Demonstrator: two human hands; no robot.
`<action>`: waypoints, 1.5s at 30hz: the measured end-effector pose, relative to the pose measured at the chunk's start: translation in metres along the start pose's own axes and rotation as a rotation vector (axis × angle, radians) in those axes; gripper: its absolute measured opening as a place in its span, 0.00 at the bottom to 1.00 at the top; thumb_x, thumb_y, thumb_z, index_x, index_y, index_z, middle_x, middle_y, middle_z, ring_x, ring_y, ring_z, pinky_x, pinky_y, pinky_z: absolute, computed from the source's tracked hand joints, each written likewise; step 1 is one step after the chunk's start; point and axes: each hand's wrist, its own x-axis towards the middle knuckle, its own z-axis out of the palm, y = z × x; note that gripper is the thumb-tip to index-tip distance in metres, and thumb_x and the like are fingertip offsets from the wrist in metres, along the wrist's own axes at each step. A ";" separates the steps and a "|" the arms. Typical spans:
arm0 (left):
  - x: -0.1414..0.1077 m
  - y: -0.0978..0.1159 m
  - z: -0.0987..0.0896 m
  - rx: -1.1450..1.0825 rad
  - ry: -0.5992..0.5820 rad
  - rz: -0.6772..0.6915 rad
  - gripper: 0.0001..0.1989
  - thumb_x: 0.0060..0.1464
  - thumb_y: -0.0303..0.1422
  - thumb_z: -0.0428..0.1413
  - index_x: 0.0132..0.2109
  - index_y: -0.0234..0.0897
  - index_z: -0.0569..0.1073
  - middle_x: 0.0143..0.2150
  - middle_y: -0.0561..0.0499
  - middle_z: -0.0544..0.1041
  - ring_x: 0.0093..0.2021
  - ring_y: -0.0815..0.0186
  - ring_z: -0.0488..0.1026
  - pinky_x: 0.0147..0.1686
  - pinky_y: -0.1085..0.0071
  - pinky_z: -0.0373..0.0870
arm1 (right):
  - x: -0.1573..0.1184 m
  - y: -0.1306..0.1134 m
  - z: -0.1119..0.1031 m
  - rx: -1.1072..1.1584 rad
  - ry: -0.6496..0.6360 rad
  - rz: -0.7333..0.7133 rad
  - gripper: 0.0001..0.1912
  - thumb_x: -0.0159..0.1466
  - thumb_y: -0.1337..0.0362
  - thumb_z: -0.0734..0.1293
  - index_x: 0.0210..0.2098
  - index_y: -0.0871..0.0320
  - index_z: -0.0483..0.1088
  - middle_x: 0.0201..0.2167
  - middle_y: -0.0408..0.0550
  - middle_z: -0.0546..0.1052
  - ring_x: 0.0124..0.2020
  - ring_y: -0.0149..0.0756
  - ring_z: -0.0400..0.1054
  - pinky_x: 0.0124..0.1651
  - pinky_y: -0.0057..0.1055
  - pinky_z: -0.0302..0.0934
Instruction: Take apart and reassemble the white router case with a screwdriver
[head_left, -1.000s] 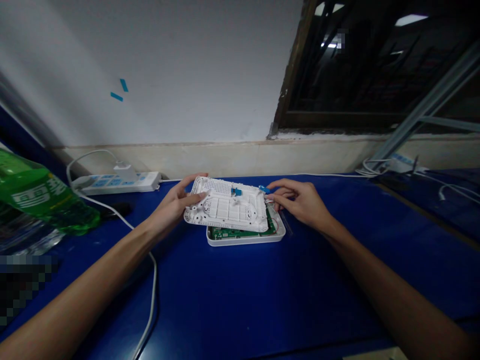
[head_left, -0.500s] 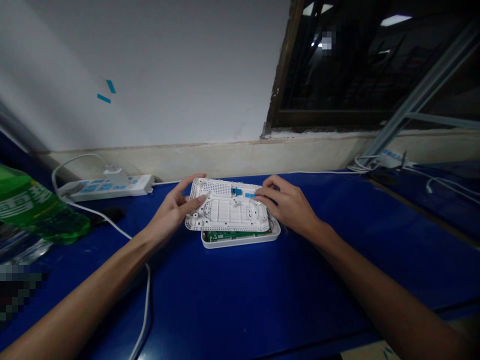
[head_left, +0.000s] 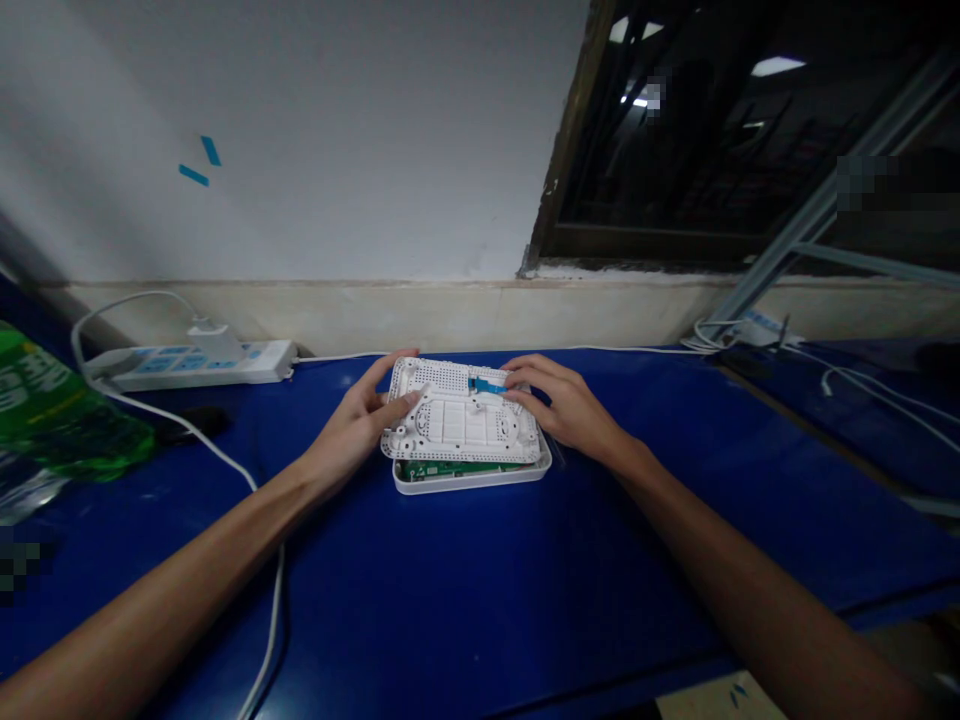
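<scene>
My left hand [head_left: 356,410] grips the left end of a white perforated plastic cover [head_left: 442,425], its thumb on the ribbed inner face. The cover lies tilted over a white shallow housing [head_left: 472,483], where part of a green circuit board [head_left: 435,469] shows. My right hand [head_left: 566,405] has its fingers closed at a blue strip [head_left: 491,386] near the cover's upper edge. The strip's right end is hidden under the fingertips; its left end meets a blue piece on the cover.
A white power strip [head_left: 202,366] with a plug and a cable [head_left: 251,480] lies at the left, beside a green-labelled bottle [head_left: 67,410]. Two blue strips [head_left: 202,162] stick to the wall. A metal frame [head_left: 795,240] and more cables stand at the right.
My right hand has moved slightly left, bringing the blue strip up to the blue piece on the cover; a gap showed between them before. The cover sits slightly further right over the housing.
</scene>
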 end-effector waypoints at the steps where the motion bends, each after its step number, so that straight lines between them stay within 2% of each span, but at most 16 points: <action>1: 0.000 -0.001 0.001 0.001 0.002 0.004 0.35 0.55 0.36 0.64 0.66 0.46 0.61 0.42 0.45 0.80 0.33 0.60 0.79 0.28 0.70 0.76 | 0.000 0.001 -0.001 0.003 -0.006 0.005 0.07 0.70 0.65 0.63 0.45 0.55 0.72 0.50 0.52 0.74 0.51 0.38 0.70 0.54 0.39 0.65; 12: 0.005 -0.008 0.022 0.003 0.016 0.017 0.36 0.54 0.35 0.64 0.67 0.47 0.60 0.38 0.47 0.79 0.32 0.60 0.77 0.29 0.68 0.76 | -0.004 0.015 -0.024 0.091 -0.075 0.031 0.06 0.67 0.62 0.66 0.40 0.54 0.76 0.45 0.49 0.77 0.47 0.38 0.71 0.52 0.38 0.65; 17: 0.009 -0.009 0.035 -0.002 0.018 0.002 0.36 0.54 0.37 0.64 0.67 0.47 0.60 0.42 0.46 0.79 0.33 0.61 0.77 0.30 0.67 0.76 | -0.006 0.025 -0.035 0.090 -0.101 0.029 0.06 0.67 0.63 0.66 0.40 0.55 0.76 0.45 0.50 0.77 0.46 0.37 0.72 0.52 0.37 0.64; 26: 0.019 -0.007 0.053 -0.071 0.004 -0.021 0.36 0.53 0.35 0.65 0.66 0.44 0.61 0.42 0.45 0.79 0.34 0.62 0.78 0.32 0.70 0.76 | -0.013 0.038 -0.046 0.102 -0.110 0.050 0.06 0.67 0.62 0.67 0.39 0.55 0.75 0.43 0.49 0.78 0.45 0.36 0.72 0.51 0.35 0.64; 31: 0.026 -0.005 0.050 -0.092 -0.023 -0.045 0.35 0.52 0.34 0.66 0.65 0.43 0.62 0.41 0.45 0.80 0.32 0.63 0.77 0.30 0.72 0.75 | -0.014 0.038 -0.043 0.102 -0.067 0.043 0.06 0.67 0.62 0.66 0.39 0.56 0.75 0.43 0.50 0.77 0.46 0.37 0.72 0.51 0.36 0.64; 37: 0.029 -0.007 0.036 -0.091 -0.093 -0.050 0.34 0.53 0.35 0.65 0.64 0.42 0.63 0.43 0.44 0.79 0.34 0.61 0.78 0.31 0.70 0.75 | -0.013 0.027 -0.036 0.055 -0.038 0.053 0.07 0.70 0.63 0.63 0.43 0.55 0.73 0.47 0.51 0.76 0.49 0.38 0.71 0.52 0.38 0.65; 41: 0.032 -0.013 0.027 -0.060 -0.137 -0.023 0.33 0.53 0.37 0.65 0.64 0.43 0.62 0.36 0.47 0.79 0.28 0.64 0.76 0.27 0.73 0.72 | -0.013 0.022 -0.032 0.035 -0.034 0.070 0.08 0.70 0.63 0.62 0.43 0.54 0.73 0.48 0.52 0.76 0.50 0.40 0.71 0.53 0.40 0.65; 45: 0.035 -0.015 0.022 -0.082 -0.144 -0.001 0.33 0.53 0.38 0.65 0.63 0.42 0.62 0.32 0.49 0.78 0.29 0.63 0.76 0.29 0.71 0.72 | -0.011 0.017 -0.029 0.003 -0.024 0.080 0.07 0.69 0.63 0.63 0.42 0.54 0.73 0.49 0.53 0.75 0.50 0.42 0.71 0.52 0.42 0.66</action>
